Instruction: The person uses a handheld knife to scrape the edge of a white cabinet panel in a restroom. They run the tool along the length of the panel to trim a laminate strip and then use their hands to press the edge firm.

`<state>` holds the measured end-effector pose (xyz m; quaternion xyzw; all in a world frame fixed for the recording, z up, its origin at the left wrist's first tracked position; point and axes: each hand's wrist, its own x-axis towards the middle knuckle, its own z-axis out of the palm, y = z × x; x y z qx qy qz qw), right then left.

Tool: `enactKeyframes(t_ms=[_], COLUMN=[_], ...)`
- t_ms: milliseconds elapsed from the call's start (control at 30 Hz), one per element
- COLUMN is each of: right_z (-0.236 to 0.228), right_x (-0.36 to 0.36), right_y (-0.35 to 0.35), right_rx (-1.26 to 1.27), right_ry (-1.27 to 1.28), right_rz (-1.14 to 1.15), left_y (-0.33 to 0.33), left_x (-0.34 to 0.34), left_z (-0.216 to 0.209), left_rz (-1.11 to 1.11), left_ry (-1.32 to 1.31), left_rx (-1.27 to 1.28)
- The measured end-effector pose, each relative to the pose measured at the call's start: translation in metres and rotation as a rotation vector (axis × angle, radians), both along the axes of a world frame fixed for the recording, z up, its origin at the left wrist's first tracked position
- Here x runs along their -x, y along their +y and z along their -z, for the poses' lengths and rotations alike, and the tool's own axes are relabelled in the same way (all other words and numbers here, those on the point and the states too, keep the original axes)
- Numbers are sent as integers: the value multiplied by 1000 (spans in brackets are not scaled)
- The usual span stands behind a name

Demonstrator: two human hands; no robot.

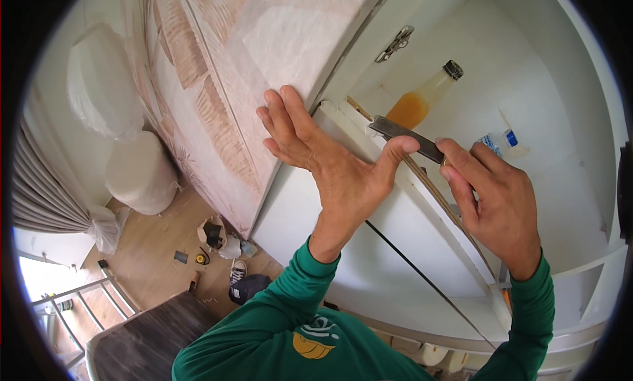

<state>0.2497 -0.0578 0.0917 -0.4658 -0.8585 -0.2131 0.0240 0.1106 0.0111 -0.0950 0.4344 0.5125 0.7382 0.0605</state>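
Observation:
In my right hand (498, 196) is a tool with a flat, dark metal blade (409, 137); my fingers are closed round its hidden handle, so I cannot tell its exact kind. Its tip rests at the edge of a white cabinet panel (448, 213), where some white material (374, 129) shows. My left hand (343, 163) is open, fingers spread towards the patterned panel (231, 84). Its thumb lies over or against the blade. A strip of bare brown wood runs along the cabinet edge below the blade.
Inside the white cabinet lie a bottle of orange liquid (422, 97), a clear plastic bottle with a blue cap (501, 142) and a metal hinge (394, 43). On the floor below are a paper bag (211, 231), a tape measure (201, 258), a sneaker (238, 271) and a dark cap (248, 287). A metal frame (86, 308) stands lower left.

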Motion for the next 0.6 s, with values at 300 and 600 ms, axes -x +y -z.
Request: enactKeyframes(t_ms=[300, 600], right_z=[12, 25], right_x=[1, 4], right_y=[1, 3], right_rx=[-35, -60], right_ry=[48, 91], right_rz=[-15, -8], left_y=[-8, -9], left_x=[2, 3], left_z=[-10, -10], left_rz=[5, 8], left_ry=[22, 5], left_rx=[62, 60])
